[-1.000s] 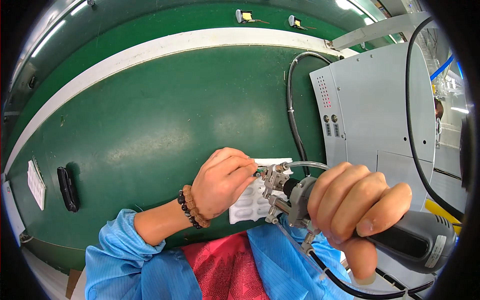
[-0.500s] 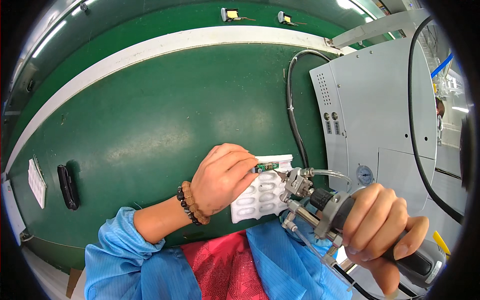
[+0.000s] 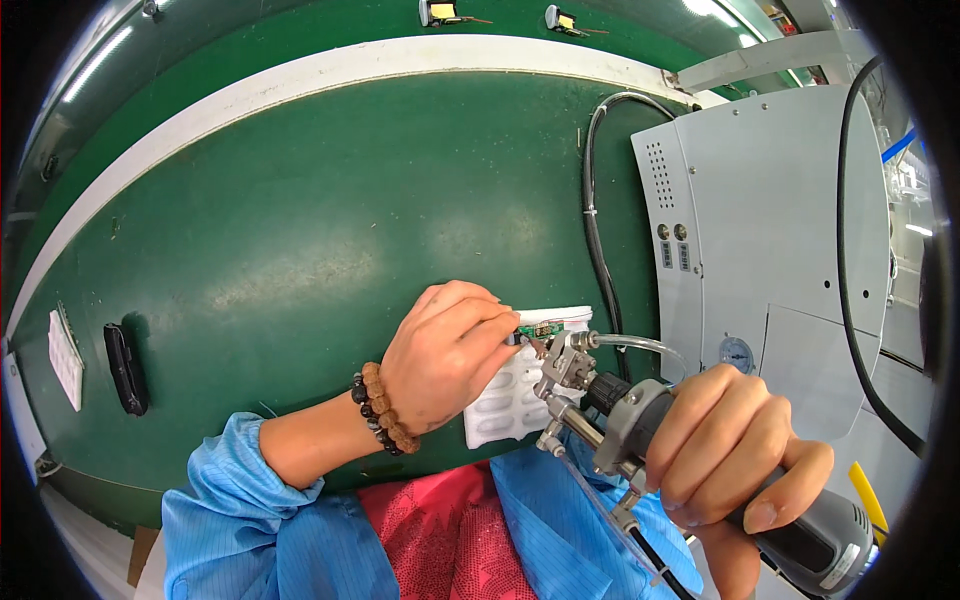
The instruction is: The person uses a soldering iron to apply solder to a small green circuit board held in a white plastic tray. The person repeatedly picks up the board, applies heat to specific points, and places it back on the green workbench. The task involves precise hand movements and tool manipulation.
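Head view: left grip (image 3: pixel 447 340) pinches the green circuit board (image 3: pixel 545 329) at the far end of the white tray (image 3: pixel 488 420); right grip (image 3: pixel 735 450) clasps the dark-handled tool (image 3: pixel 640 422); steady pinch, unforced tool seem wise

From afar I see the tool (image 3: pixel 641 418) at four o'clock in shiny metal and matt plastic, the tabletop (image 3: pixel 300 205) smooth.
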`<state>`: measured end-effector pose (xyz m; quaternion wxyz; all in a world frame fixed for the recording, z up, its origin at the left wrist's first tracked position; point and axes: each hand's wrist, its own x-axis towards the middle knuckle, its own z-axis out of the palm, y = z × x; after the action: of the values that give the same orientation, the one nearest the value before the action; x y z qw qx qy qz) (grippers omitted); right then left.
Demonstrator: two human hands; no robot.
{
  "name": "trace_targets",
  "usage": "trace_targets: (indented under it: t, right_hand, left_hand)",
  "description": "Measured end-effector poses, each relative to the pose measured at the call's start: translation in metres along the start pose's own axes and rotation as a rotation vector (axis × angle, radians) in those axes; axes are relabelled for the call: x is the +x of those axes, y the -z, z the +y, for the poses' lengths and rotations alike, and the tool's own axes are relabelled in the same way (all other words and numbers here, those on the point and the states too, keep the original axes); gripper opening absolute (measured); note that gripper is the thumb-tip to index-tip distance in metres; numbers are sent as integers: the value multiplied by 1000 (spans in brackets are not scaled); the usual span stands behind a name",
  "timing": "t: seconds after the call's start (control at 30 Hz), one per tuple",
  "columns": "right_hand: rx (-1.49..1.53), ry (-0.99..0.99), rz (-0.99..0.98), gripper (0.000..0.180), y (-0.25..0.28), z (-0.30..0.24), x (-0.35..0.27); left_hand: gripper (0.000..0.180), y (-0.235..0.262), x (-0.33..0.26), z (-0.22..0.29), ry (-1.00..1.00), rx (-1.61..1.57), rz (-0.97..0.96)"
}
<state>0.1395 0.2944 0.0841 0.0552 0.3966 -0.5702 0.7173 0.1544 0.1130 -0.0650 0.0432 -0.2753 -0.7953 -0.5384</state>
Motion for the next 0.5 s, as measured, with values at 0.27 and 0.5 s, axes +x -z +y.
trace_targets:
  t: [0.27,0.5]
  right_hand:
    - [-11,2,-18,48,0,2,0]
    - [26,39,85,29,-6,5,-8]
  left_hand:
    - [35,0,-1,0,10,5,3]
    - [33,-2,-1,2,12,22,26]
